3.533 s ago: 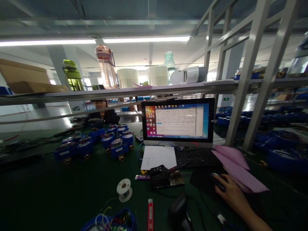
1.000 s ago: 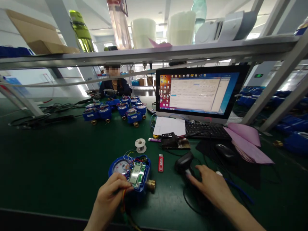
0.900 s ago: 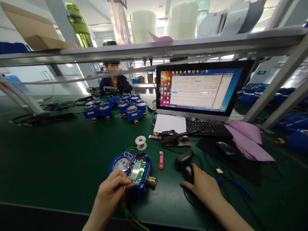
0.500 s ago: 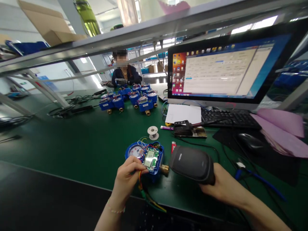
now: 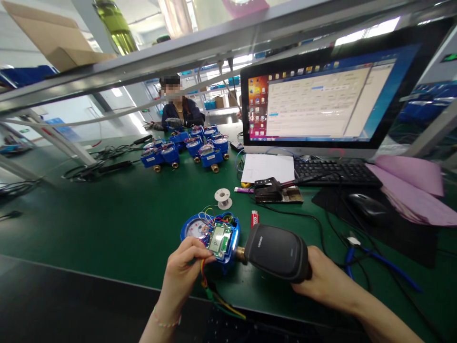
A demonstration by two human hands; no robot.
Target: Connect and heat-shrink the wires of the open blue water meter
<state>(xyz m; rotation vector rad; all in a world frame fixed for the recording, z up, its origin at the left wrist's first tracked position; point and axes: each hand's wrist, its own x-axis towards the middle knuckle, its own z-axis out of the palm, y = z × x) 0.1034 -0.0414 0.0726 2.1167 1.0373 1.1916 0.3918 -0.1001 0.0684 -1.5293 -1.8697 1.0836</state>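
A blue water meter lies on the green table, its housing uncovered. In it sits a green circuit board with a lit LCD, and thin wires run over the round dial. My left hand is closed in a pinch at the board's lower corner, on coloured wires that hang down towards the table edge. My right hand grips a black barcode scanner, its head close to the meter's brass fitting. The scanner hides the grip fingers.
A solder spool, a red battery-like cylinder and a soldering iron stand lie beyond the meter. Blue-handled pliers, a mouse, keyboard and monitor are right. More meters stand before a seated person.
The scanner has moved slightly left and down, nearer the meter's fitting. Different characters show on the LCD. My left hand keeps its pinch, and the whole view has shifted a little.
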